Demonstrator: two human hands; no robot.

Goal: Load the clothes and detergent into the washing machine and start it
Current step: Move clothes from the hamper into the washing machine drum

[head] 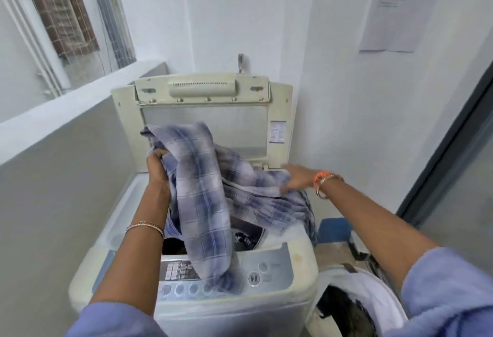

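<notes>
The left hand (157, 168) grips the blue checked shirt (202, 190) over the open washer (280, 270). The right hand (293, 179) touches it with straight fingers. The shirt looks soft, light and floppy, so bunching it up helps.

We see soft woven checked cloth in the shirt (205, 190). The washer (277, 291) is smooth yellowed plastic, its panel (269, 270) faintly glossy. The tap (241, 62) looks like shiny metal. The walls (240, 16) are matt painted plaster; the notice (394, 8) is paper.
</notes>
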